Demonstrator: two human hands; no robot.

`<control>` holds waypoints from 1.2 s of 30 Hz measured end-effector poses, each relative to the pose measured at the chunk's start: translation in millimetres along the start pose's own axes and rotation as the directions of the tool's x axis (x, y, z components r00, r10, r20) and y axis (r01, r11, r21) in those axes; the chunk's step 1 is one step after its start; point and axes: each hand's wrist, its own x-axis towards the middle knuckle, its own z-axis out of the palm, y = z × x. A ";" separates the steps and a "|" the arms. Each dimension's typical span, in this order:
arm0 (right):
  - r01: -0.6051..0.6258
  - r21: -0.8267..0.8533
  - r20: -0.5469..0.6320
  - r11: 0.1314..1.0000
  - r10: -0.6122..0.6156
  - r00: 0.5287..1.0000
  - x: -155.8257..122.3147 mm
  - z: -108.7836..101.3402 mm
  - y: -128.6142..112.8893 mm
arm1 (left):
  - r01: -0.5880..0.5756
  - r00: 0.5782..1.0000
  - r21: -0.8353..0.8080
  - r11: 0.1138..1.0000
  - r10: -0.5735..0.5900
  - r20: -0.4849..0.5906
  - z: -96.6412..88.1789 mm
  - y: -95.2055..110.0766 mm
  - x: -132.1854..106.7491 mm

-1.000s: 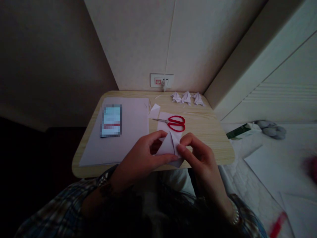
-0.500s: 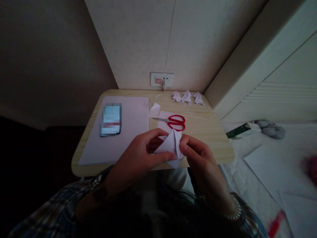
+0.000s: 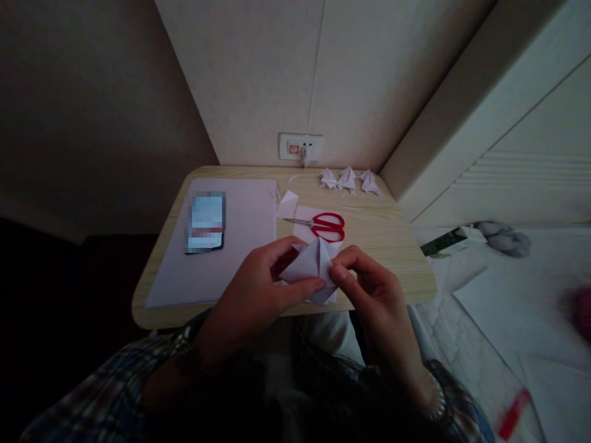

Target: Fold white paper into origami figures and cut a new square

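Note:
A folded piece of white paper (image 3: pixel 305 264) with a pointed top and a crease down its front is held between both hands over the table's near edge. My left hand (image 3: pixel 265 277) grips its left side, thumb across the front and fingers behind. My right hand (image 3: pixel 369 283) pinches the right edge between thumb and forefinger. Just beyond the paper lie scissors (image 3: pixel 327 226) with red handles, blades pointing left, partly on a white paper sheet. A small paper scrap (image 3: pixel 288 203) is next to the blade tips.
The small wooden table (image 3: pixel 388 246) holds a stack of white paper (image 3: pixel 252 234) with a phone (image 3: pixel 206 221) on top. Three folded paper figures (image 3: pixel 347 179) stand at the back right, below a wall socket (image 3: pixel 300 147). A quilted surface to the right bears paper sheets (image 3: pixel 498 320) and a green box (image 3: pixel 446 241).
The folded paper has shifted slightly left and turned a little, its front crease now narrower. My right hand has moved slightly left with it, still pinching the edge.

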 end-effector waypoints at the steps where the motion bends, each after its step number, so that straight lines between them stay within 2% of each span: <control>1: 0.014 -0.044 0.004 0.999 -0.014 1.000 0.5 -2.2 -0.7 | -0.003 1.000 0.010 1.000 0.003 -0.004 -0.4 0.2 0.1; 8: 0.096 -0.271 0.064 0.958 -0.082 0.995 3.6 -10.7 -3.3 | -0.019 0.999 0.056 0.998 0.020 -0.030 -2.5 -2.0 -0.1; 16: 0.189 -0.368 0.068 0.910 -0.176 0.982 4.6 -9.0 -1.8 | 0.002 1.000 0.010 1.000 -0.002 0.002 -2.0 -7.7 2.1; 22: 0.148 -0.312 0.098 0.939 -0.124 0.987 8.8 -10.8 2.7 | -0.010 1.000 0.051 0.999 0.011 -0.017 -2.9 -9.1 3.7; 29: 0.115 -0.294 0.011 0.949 -0.117 0.993 10.7 -4.8 4.0 | -0.022 1.000 0.020 1.000 0.022 -0.005 0.2 -11.0 9.3; 34: 0.114 -0.283 0.047 0.952 -0.105 0.993 12.8 -3.3 8.1 | -0.019 1.000 0.065 0.998 0.020 -0.013 0.0 -13.4 10.1; 36: 0.107 -0.253 0.026 0.962 -0.104 0.994 14.6 -3.8 10.1 | -0.040 0.999 0.102 0.994 0.040 0.002 -0.2 -13.6 9.7</control>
